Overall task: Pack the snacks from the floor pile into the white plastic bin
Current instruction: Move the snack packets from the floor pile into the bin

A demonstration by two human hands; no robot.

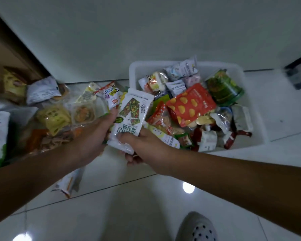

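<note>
Holding a white seaweed-snack packet [131,117] between them, the person's left hand [92,138] and right hand [146,148] look to be midway through one transfer from pile to bin. The left grip is curled round the packet's left edge, and the right grip pinches its near end, thumb on top and fingers underneath. The packet hangs above the floor [122,206], just over the near left corner of the white plastic bin [256,122]. A small red-and-white packet [111,96] sits just past the left fingers; I cannot tell whether it is held too or lies on the heap. The next move, as I judge it, is to carry the packet over the rim and let go where there is room. That calls for some care, since the bin, set against the wall [146,32] at the floor's far edge, is already well filled. A red pouch [189,105] printed with yellow crisps lies on top of the load. A green tub [222,87] sits at the bin's far right, and many small wrapped packets lie around them. The floor pile [54,119] on the left, near the floor's far left corner, holds plenty more, so the job is far from finished. A stray sachet [68,185] lies on the tiles nearer the person.
</note>
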